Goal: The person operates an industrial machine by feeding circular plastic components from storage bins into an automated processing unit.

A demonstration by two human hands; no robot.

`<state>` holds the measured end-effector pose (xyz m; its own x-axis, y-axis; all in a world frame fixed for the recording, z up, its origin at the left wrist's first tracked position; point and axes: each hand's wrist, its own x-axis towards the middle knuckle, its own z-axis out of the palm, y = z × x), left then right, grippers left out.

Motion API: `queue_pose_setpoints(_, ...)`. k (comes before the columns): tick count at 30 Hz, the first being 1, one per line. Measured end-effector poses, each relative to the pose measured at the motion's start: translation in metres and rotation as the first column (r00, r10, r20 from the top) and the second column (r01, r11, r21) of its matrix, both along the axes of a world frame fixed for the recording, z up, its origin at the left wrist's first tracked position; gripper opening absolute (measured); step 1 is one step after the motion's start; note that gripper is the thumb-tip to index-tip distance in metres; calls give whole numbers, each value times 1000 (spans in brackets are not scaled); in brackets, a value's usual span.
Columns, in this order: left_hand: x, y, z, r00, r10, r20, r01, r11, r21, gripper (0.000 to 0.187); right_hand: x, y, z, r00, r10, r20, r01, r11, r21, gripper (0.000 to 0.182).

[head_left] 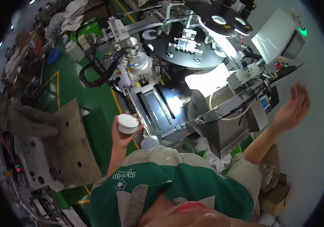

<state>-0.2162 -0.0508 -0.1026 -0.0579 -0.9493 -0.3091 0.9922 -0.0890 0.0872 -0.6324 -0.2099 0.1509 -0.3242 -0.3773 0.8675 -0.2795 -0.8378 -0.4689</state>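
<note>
My left hand (pixel 121 138) is closed around a short stack of white round discs (pixel 128 124), held upright beside the machine's front left corner. Close by, another white round piece (pixel 150 142) lies at the near end of the machine's slotted rail track (pixel 156 109). On the far right, my right hand (pixel 293 108) is raised in the air with fingers stretched out and nothing visible in it. It is nearest to the machine's right side, below the white monitor (pixel 273 36). A white cylinder (pixel 141 63) stands at the track's far end.
A black rotary table (pixel 192 51) with ring lights (pixel 218 20) sits at the back. A metal chute (pixel 222 130) juts toward me, with white discs (pixel 218 162) below it. Left are a wooden board (pixel 69 143) and another person (pixel 21 117). Cardboard boxes (pixel 275 198) stand lower right.
</note>
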Motion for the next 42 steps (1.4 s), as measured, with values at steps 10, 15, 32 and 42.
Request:
queue_pose_setpoints(10,-54,-29,29,943,-146,299,96,980,176,29,221,103,-195,506,670,-543,-287,724,627,64)
queue_pose_setpoints(15,-61,-22,4,943,-136,302,90,983,161,27,235,122,-233,631,528,-568,-180,812,555,48)
queue_pose_setpoints(32,162,65,14,516,-179,838,159,981,112,31,410,186,-241,560,439,702,-717,-167,677,34)
queue_pose_setpoints(42,296,106,-18,604,-198,772,88,979,182,35,552,206,-269,723,651,230,-416,144,898,26)
